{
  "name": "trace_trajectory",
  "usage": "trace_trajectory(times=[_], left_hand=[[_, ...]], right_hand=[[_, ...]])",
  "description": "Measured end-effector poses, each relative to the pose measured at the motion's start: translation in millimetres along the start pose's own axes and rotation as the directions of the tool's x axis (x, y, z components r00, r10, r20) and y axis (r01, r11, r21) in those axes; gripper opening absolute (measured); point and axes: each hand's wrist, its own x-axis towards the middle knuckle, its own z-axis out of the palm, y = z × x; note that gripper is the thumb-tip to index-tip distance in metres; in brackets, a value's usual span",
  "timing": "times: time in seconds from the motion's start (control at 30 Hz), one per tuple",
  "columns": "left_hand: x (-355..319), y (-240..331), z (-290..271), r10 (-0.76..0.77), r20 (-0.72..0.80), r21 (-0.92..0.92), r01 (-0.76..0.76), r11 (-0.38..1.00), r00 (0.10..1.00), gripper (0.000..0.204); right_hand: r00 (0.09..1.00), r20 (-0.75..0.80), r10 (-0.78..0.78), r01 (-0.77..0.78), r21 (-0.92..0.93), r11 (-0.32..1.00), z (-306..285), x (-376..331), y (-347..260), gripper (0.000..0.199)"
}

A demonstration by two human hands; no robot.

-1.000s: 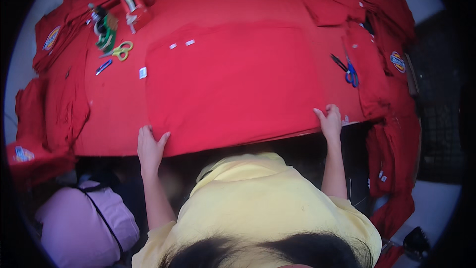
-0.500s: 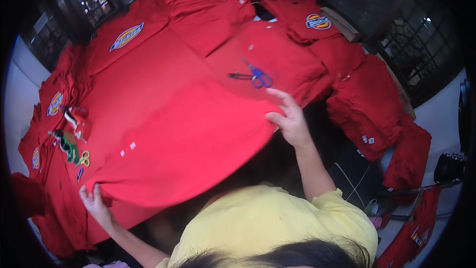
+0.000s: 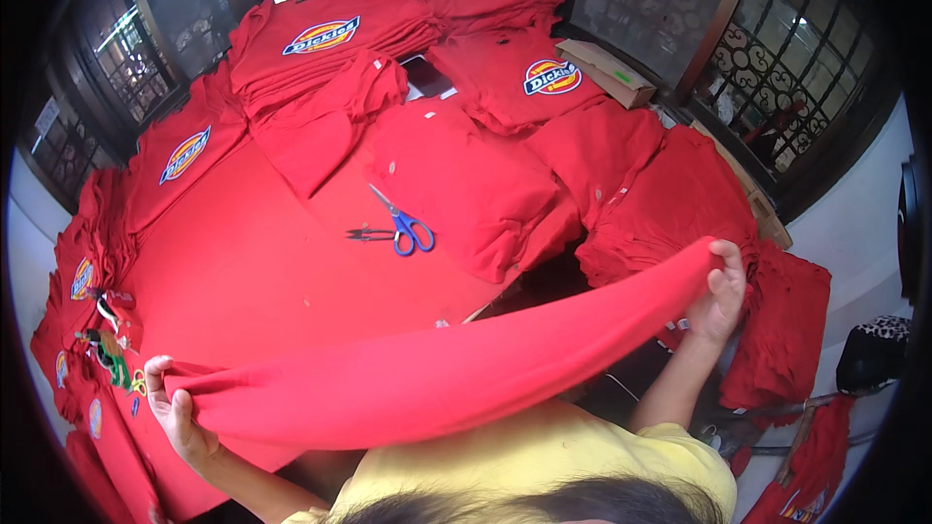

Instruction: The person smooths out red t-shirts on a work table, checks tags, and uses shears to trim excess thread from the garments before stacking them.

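Note:
A long piece of red cloth (image 3: 442,364) hangs stretched between my two hands, raised above the near edge of the table and close to my body. My left hand (image 3: 184,417) pinches its left end, where the fabric bunches into creases. At the right, my right hand (image 3: 718,296) grips the other end, fingers curled at its corner. Beyond the cloth, blue-handled scissors (image 3: 408,233) lie partly open on the red-covered table (image 3: 252,272). Black thread snips (image 3: 371,234) lie right beside them.
Stacks of folded red shirts (image 3: 340,68) with printed emblems line the far side. More red garments (image 3: 670,194) are piled at the right. Green thread and small tools (image 3: 112,354) lie at the left, near yellow-handled scissors (image 3: 139,381). A cardboard box (image 3: 612,73) sits by the window.
The cloth has come up off the table and is pulled into a narrow, taut band. My right hand has moved right and nearer my body. The whole view has shifted.

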Motion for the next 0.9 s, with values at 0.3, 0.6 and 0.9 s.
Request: trace_trajectory(times=[0.3, 0.6, 0.9], left_hand=[[64, -57, 71, 0.318, 0.436, -0.452, -0.101, 0.886, 0.842, 0.039], [223, -96, 243, -0.270, 0.402, 0.334, 0.134, 0.933, 0.875, 0.047], [530, -68, 425, 0.310, 0.225, 0.115, -0.341, 0.933, 0.924, 0.042]], right_hand=[[0.988, 0.046, -0.149, 0.148, 0.029, 0.989, -67, 32, -59, 0.017], [0.977, 0.064, 0.201, -0.192, -0.128, 0.973, -80, 285, 49, 0.034], [0.895, 0.316, -0.315, 0.195, 0.358, 0.913, -40, 730, 140, 0.023]])
